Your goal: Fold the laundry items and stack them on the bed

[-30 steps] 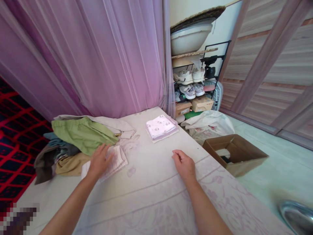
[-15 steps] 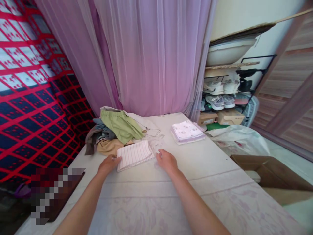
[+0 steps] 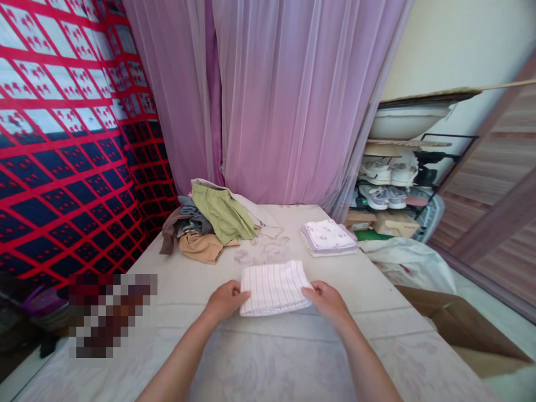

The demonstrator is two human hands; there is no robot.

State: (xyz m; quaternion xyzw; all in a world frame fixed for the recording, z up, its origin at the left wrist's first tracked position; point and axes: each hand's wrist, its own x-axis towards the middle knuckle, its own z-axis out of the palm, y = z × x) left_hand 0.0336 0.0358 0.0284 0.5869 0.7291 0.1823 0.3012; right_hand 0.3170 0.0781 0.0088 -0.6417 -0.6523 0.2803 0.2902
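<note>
Because the striped cloth (image 3: 274, 286) looks thin and is folded into a flat, roughly rectangular pad, it is judged to be light, soft and limp, hardly fragile but easily creased. It is held at the middle of the bed (image 3: 259, 357), nearer the person than the green garment (image 3: 224, 215) and the folded stack (image 3: 329, 235); whether it is lifted or rested on the bed cannot be told. Its left edge is pinched by the grip of the left hand (image 3: 225, 301) and its right edge by the grip of the right hand (image 3: 329, 301), each narrowed to the cloth's thickness with the thumb laid on top; the fingers underneath are mostly hidden. The opposite side edges are judged the best places to be taken hold of, since all the layers can be clamped together there and the middle kept from sagging. If only the top layer is caught, the folds may be dragged apart; as the fabric appears matte, little slipperiness is expected, and only a light pinch is thought to be needed.
</note>
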